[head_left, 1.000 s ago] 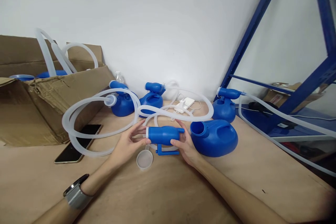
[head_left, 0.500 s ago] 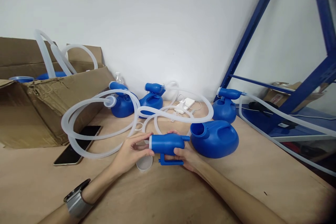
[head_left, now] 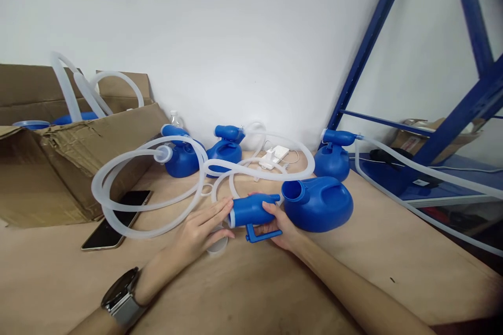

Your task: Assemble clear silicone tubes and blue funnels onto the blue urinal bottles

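Observation:
A blue plastic urinal head with a white rim, a narrow nozzle and an L-shaped handle lies level above the table. My right hand is wrapped round its nozzle end. My left hand is open, its straight fingers laid against the white-rimmed end and the thumb apart below. Under the left hand a round translucent cap is partly hidden on the table. Just right of the head stands a blue urinal bottle with an uncapped mouth.
Coiled translucent hose spreads across the left and middle. Behind stand blue bottles with heads on top and a white charger. A cardboard box and a phone are left, a blue shelf frame right.
My left hand has gone from gripping the rimmed end to pressing flat fingers against it. The head has tilted slightly, nozzle end up. The view has shifted a little.

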The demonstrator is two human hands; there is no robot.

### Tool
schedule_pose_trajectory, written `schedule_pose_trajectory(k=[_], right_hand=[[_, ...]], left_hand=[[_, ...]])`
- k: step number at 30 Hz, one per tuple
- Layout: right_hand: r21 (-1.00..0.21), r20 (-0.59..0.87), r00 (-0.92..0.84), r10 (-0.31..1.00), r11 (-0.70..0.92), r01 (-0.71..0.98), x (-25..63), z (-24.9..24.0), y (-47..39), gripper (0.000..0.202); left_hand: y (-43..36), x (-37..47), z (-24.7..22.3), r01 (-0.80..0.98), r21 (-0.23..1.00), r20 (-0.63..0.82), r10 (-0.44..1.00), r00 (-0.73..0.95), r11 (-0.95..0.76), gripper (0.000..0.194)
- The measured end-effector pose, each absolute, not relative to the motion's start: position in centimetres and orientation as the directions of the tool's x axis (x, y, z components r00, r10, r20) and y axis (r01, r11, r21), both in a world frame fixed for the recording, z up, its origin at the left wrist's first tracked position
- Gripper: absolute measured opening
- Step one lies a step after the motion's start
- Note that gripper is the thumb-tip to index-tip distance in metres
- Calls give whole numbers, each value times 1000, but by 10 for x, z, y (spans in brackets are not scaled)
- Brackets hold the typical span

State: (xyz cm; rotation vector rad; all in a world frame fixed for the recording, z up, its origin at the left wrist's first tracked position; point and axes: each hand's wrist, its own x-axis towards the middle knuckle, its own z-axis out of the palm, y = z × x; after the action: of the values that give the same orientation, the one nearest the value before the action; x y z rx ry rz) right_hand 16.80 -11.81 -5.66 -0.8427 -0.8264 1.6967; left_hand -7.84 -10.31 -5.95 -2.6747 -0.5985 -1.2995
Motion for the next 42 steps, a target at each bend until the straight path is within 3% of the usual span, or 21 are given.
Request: schedule_pose_trajectory(k=[12,17,21,23,27,29,34,37,42], right_hand=[[-778,-253,-87,964,-256,-574,146,-64,-122,61],[-749,-295,-148,944,-324,-577,144,-58,-122,52],[-715,-359,-218,907,-418,-561,148,-45,-114,46],[-682,-338,-235,911,-409,-606,152,-40,-111,44],[-680,-207,-137,969,-243,-692,165,-40,-102,38],[-710,-167,-53,985,-157,-686,172,-45,-98,35],[-773,-157,5,988,-120,-622,175,-55,-93,41],[-787,-171,20,985,-124,-605,168,-57,-100,55],[-828,-123,156,980,-15,-561,162,-57,-110,71]], left_hand=[[-95,-89,-68,462,62,793,325,515,-885,66],[-89,-94,-71,480,39,787,323,526,-877,67],[-80,-96,-72,515,158,730,451,514,-842,67],[-78,-95,-71,518,275,677,546,494,-810,69],[-80,-89,-67,456,563,565,724,397,-689,84],[-81,-89,-65,446,609,516,755,405,-656,79],[-88,-94,-59,580,422,318,713,625,-697,71],[-93,-94,-54,672,300,206,734,647,-677,62],[-94,-96,-51,716,273,123,761,636,-642,42]])
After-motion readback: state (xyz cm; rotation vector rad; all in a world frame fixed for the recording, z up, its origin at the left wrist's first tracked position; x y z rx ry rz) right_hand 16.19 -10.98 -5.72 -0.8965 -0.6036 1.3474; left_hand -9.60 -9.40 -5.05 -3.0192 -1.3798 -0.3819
